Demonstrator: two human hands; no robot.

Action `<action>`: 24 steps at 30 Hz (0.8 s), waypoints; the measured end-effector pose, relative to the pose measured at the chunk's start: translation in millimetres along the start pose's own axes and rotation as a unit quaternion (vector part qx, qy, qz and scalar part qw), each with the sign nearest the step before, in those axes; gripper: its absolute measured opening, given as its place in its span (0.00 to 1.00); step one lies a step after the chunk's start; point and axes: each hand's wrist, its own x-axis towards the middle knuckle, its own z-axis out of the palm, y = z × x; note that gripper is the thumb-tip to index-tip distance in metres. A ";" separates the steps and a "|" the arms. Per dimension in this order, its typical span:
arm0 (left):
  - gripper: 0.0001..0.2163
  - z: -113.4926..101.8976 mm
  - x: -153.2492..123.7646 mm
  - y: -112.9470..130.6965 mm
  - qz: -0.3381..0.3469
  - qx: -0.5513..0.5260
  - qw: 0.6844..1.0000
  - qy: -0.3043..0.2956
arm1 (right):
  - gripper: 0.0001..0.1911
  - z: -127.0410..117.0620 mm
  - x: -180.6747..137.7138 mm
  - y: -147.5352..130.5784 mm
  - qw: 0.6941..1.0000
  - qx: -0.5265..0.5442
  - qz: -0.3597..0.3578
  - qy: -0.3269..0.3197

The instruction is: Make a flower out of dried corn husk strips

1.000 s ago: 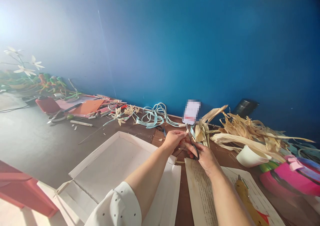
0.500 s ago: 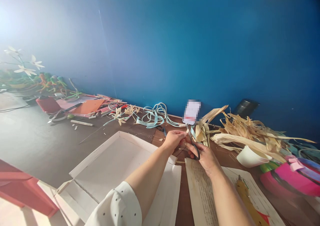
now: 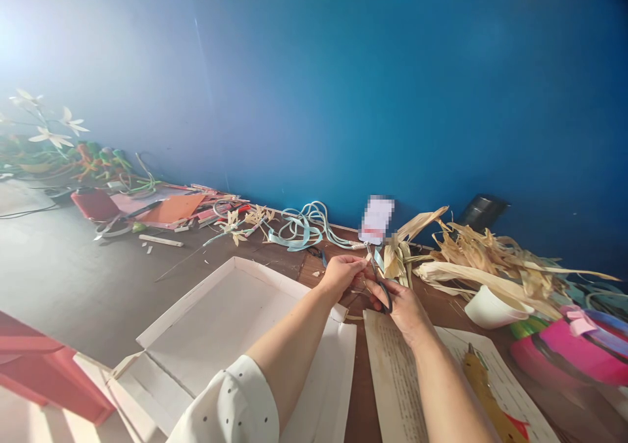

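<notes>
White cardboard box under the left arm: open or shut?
Open. The shallow white cardboard box lies with its flaps spread out and its bare inside showing.

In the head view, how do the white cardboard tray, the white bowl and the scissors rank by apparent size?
1. white cardboard tray, by far largest.
2. white bowl.
3. scissors, thin, partly hidden in the right hand; the gap to the bowl is small.

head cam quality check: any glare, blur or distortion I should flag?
Head view: strong glare washes out the blue wall at upper left, fading the paper flowers; wide-angle stretch at the edges, smearing the pink container; a pixelated patch covers the card; left hand, right hand and scissors are evenly lit and fairly sharp.
</notes>
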 end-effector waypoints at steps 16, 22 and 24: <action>0.10 -1.5 2.9 -3.3 0.005 -0.008 1.000 -0.001 | 0.15 0.7 -2.0 -3.8 1.000 -0.003 0.003 0.002; 0.10 -1.0 1.3 -1.6 0.008 -0.007 1.000 0.002 | 0.17 1.6 -2.1 -5.8 1.000 -0.016 -0.005 0.005; 0.10 -0.8 0.7 -1.0 0.004 -0.007 1.000 0.004 | 0.18 1.7 -2.7 -6.2 1.000 -0.022 -0.011 0.007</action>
